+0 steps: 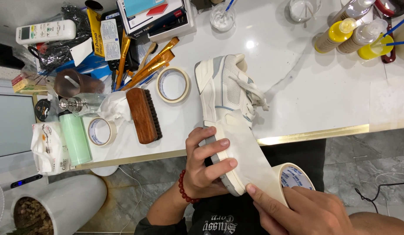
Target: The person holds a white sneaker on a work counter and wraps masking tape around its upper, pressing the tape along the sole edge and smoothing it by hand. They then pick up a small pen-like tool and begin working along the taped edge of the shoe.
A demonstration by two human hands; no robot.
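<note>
Head view: white sneaker (226, 93) w/ grey trim lies on its side, toe on the white desk (306, 87), heel end sticking out past the desk edge toward the person. Left hand (204, 163) is clamped round the heel/sole, fingers (219, 143) curled over the sole edge, red bead bracelet (183, 188) on the wrist. Right hand (304, 209) grips a roll of masking tape (293, 178), thumb pressing the tape strip (247, 150) where it leaves the roll. That strip runs from the roll up across the sneaker's rear side, lying flat on it. Hands near each other, not touching.

On the desk left of the sneaker: 2nd tape roll (172, 85) just beside the toe, wooden brush (143, 115) bristles-right, 3rd tape roll (100, 131) near the desk edge, crumpled tissue (115, 106), pale green bottle (75, 137), bunch of paint brushes (152, 63). Far right top: yellow & tan squeeze bottles (341, 32). Remote control (45, 31) at top left. White plant pot (62, 202) on the floor below.
</note>
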